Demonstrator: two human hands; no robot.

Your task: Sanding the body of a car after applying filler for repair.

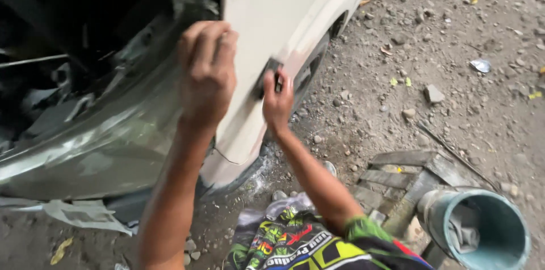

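Against the white car panel (267, 9), near its lower edge, my right hand (277, 100) is curled shut around a small dark sanding block (268, 77), fingers wrapped over its top and the block pressed flat to the paint. Just around the block the white surface shows a dull, pinkish rubbed patch, and the panel's bottom corner below it looks scuffed and chalky where it meets the ground.

My left hand (207, 68) sits higher and further left, at the panel's front edge where the white skin ends and the dark open body cavity (85, 37) begins. Its fingers are pressed together and bent over that edge, gripping or bracing on it; I cannot tell whether anything is pinched under them, since I see only the back of the hand and knuckles. The two hands are near each other but not touching.

Below the left forearm a grey-green curved body panel (96, 145) slopes down to the lower left, with crumpled paper (85, 213) lying under its edge. On the gravel ground (454, 37) to the right lie scattered stones and litter. At the lower right corner stands a teal bucket (482, 230) with rags inside, beside some rough wooden slats (397, 176). My bright patterned sleeve (306, 244) fills the bottom edge
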